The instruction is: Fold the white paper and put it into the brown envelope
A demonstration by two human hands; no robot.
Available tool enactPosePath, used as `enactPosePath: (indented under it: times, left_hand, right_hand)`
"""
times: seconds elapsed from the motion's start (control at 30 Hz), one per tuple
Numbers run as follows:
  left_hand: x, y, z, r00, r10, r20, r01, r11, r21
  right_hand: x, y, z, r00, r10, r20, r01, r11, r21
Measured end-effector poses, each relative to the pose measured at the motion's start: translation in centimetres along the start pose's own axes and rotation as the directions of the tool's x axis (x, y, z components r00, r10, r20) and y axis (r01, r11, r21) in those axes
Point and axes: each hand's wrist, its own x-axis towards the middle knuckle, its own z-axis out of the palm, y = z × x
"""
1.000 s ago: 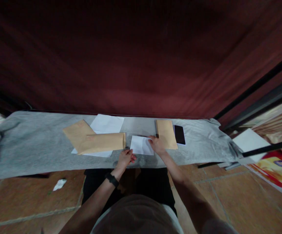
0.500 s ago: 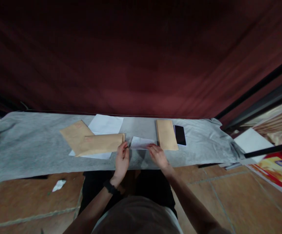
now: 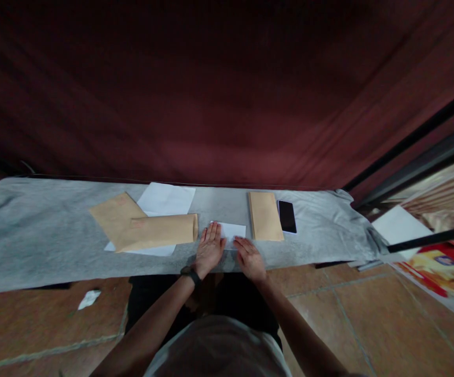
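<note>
A small folded white paper point(image 3: 234, 229) lies on the grey cloth in front of me. My left hand point(image 3: 210, 248) rests flat on its left part, fingers stretched out and pointing away from me. My right hand point(image 3: 249, 257) touches the near right part of the paper, its fingers bent and a little apart, holding nothing. Brown envelopes point(image 3: 164, 232) lie to the left, overlapping one another and partly covering white sheets point(image 3: 167, 199). To the right of the paper is a stack of brown envelopes point(image 3: 266, 215), with a dark-screened phone point(image 3: 287, 216) beside it.
The grey cloth point(image 3: 46, 230) covers a long narrow surface with a dark red curtain point(image 3: 219, 104) behind it. At the right are black bars, a white sheet point(image 3: 401, 228) and a red and yellow package point(image 3: 446, 269). A crumpled white scrap point(image 3: 89, 299) lies on the tiled floor.
My left hand has moved right and now lies flat on the paper. My right hand has come slightly lower, to the paper's near edge. The paper now lies flat.
</note>
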Motion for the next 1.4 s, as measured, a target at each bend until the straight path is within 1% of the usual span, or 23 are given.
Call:
enactPosePath:
  times: [0.1,0.2,0.3,0.4,0.53,0.63,0.77,0.87,0.97,1.1,1.2,1.3,1.33,1.4]
  left_hand:
    - [0.6,-0.2,0.3,1.000,-0.025,-0.012,0.026,0.999,0.021]
    - [0.5,-0.2,0.6,0.998,-0.039,-0.042,0.040,0.999,0.022]
    - [-0.1,-0.2,0.6,0.997,-0.047,-0.062,0.048,0.999,0.010]
    - [-0.9,-0.2,0.3,0.998,-0.034,-0.057,0.034,0.999,0.002]
    - [-2.1,-0.2,-0.4,1.000,-0.019,-0.021,0.019,1.000,0.009]
    - [-3.4,-0.1,-0.9,1.000,0.015,-0.016,-0.015,1.000,0.027]
    - [-5.7,-0.3,-1.0,0.996,0.090,-0.025,-0.089,0.995,0.047]
    - [-7.2,-0.6,-1.0,0.993,0.117,-0.025,-0.115,0.992,0.052]
    - [-8.0,-0.8,-1.0,0.991,0.135,-0.021,-0.134,0.988,0.071]
    - [-8.0,-0.7,-1.3,0.987,0.157,-0.028,-0.153,0.982,0.107]
    - [-7.3,-1.1,-1.6,0.987,0.162,-0.004,-0.160,0.980,0.117]
    - [-6.3,-1.9,-1.9,0.980,0.188,0.064,-0.194,0.974,0.120]
    - [-5.9,-2.2,-2.1,0.976,0.201,0.086,-0.210,0.971,0.114]
    - [-5.2,-2.8,-2.5,0.967,0.225,0.119,-0.237,0.966,0.100]
  right_hand:
    - [-0.1,0.0,0.3,1.000,0.011,0.007,-0.010,0.999,-0.047]
    - [-0.1,-0.1,0.2,1.000,0.007,0.001,-0.007,0.999,-0.052]
    - [-0.1,-0.2,-0.2,1.000,0.001,0.013,-0.001,0.999,-0.033]
    - [0.0,-0.5,-0.7,1.000,0.011,0.023,-0.011,1.000,-0.008]
    - [1.5,-1.0,-0.9,0.996,0.093,0.004,-0.093,0.996,-0.006]
    - [3.5,-1.6,-0.3,0.996,0.092,0.017,-0.092,0.996,0.001]
    - [6.3,-2.8,1.3,0.996,-0.036,0.085,0.029,0.996,0.084]
    - [7.7,-3.7,2.5,0.984,-0.100,0.145,0.091,0.994,0.064]
    - [8.3,-3.9,3.3,0.981,-0.088,0.175,0.089,0.996,0.004]
    - [8.8,-3.1,3.5,0.987,-0.048,0.152,0.061,0.995,-0.079]
    - [8.7,-2.4,3.3,0.993,-0.017,0.115,0.029,0.994,-0.103]
    - [7.2,-1.9,2.7,0.995,-0.009,0.102,0.020,0.995,-0.100]
    - [6.4,-1.7,2.3,0.994,-0.023,0.109,0.034,0.994,-0.101]
    - [4.6,-1.3,1.5,0.987,-0.084,0.139,0.100,0.989,-0.109]
